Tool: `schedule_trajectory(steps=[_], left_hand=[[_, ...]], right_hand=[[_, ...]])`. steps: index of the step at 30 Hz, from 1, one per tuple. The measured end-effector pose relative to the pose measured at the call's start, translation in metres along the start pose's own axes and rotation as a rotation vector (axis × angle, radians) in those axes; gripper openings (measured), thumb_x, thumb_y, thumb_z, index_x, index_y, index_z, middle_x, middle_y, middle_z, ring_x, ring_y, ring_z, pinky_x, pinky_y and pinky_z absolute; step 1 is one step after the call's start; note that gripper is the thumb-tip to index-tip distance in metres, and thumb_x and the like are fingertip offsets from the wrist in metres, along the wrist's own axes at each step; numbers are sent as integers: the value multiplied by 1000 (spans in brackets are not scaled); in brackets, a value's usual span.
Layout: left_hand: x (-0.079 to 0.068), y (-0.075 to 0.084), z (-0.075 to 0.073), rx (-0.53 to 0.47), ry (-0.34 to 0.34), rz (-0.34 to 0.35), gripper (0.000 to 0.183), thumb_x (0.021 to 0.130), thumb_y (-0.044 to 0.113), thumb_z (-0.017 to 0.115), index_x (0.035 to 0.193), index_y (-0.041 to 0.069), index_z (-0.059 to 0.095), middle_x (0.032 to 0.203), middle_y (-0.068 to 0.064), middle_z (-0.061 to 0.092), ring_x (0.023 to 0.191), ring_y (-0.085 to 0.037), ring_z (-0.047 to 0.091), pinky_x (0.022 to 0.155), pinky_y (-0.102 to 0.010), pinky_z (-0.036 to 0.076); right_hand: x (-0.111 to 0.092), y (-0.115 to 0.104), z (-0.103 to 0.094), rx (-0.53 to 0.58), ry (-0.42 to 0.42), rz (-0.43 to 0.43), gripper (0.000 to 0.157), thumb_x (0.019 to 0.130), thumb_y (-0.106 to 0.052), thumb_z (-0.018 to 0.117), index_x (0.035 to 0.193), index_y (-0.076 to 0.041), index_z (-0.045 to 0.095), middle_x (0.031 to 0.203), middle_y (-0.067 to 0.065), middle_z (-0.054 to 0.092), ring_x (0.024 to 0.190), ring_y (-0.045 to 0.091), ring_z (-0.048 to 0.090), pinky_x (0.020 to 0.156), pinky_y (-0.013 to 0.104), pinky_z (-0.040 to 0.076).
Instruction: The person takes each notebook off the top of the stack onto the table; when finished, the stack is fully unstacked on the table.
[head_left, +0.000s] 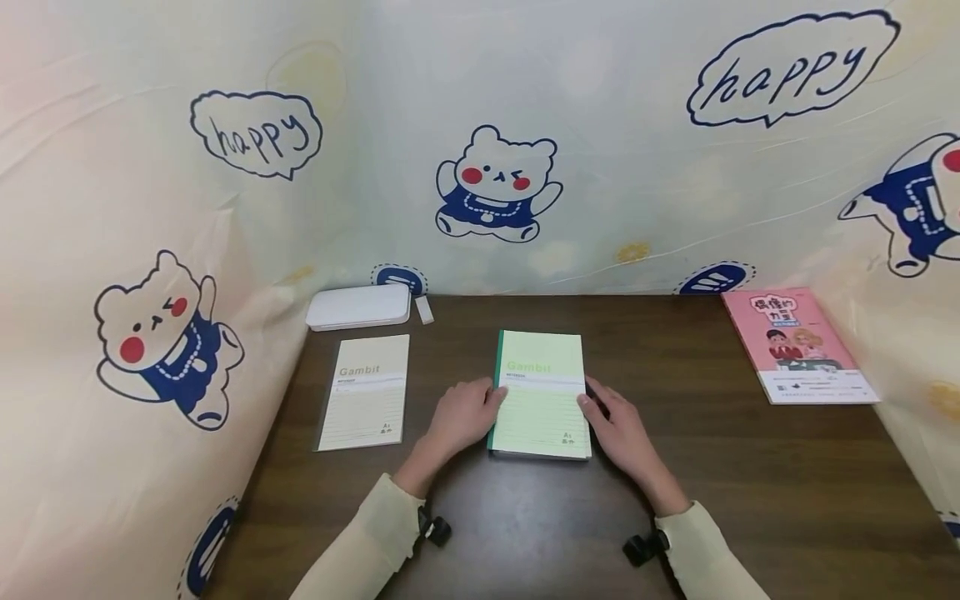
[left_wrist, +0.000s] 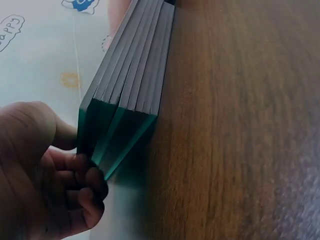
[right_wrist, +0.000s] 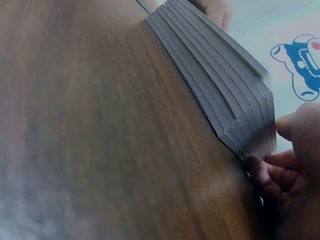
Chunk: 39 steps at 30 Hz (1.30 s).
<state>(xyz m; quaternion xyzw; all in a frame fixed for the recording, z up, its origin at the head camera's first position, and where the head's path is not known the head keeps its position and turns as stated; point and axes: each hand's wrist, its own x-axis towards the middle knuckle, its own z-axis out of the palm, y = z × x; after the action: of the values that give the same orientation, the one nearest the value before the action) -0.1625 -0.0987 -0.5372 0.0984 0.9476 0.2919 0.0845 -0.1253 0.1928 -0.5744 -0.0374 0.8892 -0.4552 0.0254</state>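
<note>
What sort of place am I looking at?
Probably a desk screened off as a makeshift booth: a cartoon backdrop borders the brown table at the back and sides, with stacked notebooks and a pink book.

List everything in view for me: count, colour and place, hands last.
Stack: one, several notebooks (exact number unclear), pale green top cover, dark green spines, mid-table between the hands
Notebook: one, off-white, flat on the table left of the stack
Case: one, white, far left of the table
Small block: one, white, right beside the case
Book: one, pink and white, far right of the table
Table: one, brown, under everything
Backdrop: pale with blue prints, behind and beside the table
Left hand: one, holding the stack's left edge
Right hand: one, holding its right edge
Sleeves: two, cream, on the forearms
Wrist cameras: two, black, one per wrist
</note>
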Motion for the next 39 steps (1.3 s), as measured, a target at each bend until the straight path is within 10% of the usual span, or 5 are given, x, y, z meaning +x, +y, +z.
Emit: schedule_trajectory(steps=[12, 19, 31, 39], left_hand=[[-6, -53, -44, 97, 136, -128, 42, 115, 36, 53, 79, 15, 56, 65, -3, 49, 57, -23, 47, 55, -37, 35], [-8, -90, -63, 216, 105, -224, 41, 114, 34, 53, 82, 12, 64, 64, -6, 51, 59, -25, 49, 56, -38, 35], [-5, -95, -61, 291, 54, -231, 41, 113, 32, 51, 115, 3, 80, 79, -8, 69, 69, -27, 58, 61, -39, 41], [-5, -95, -58, 300, 68, -228, 39, 113, 28, 50, 108, 3, 80, 83, -10, 73, 68, -27, 59, 58, -38, 43]], right_hand=[[1, 4, -3, -39, 26, 10, 64, 117, -49, 51, 165, -8, 50, 137, 19, 69, 126, 37, 62, 110, 60, 48], [2, 5, -4, -62, 35, -3, 62, 117, -48, 51, 164, -7, 51, 116, 12, 68, 109, 30, 61, 97, 50, 48], [2, 3, -1, -58, 32, 1, 60, 117, -46, 52, 164, -8, 52, 113, 10, 68, 106, 28, 60, 94, 47, 47], [2, 1, 0, -56, 34, 3, 59, 117, -46, 53, 163, -9, 53, 112, 9, 67, 104, 27, 60, 92, 46, 46]])
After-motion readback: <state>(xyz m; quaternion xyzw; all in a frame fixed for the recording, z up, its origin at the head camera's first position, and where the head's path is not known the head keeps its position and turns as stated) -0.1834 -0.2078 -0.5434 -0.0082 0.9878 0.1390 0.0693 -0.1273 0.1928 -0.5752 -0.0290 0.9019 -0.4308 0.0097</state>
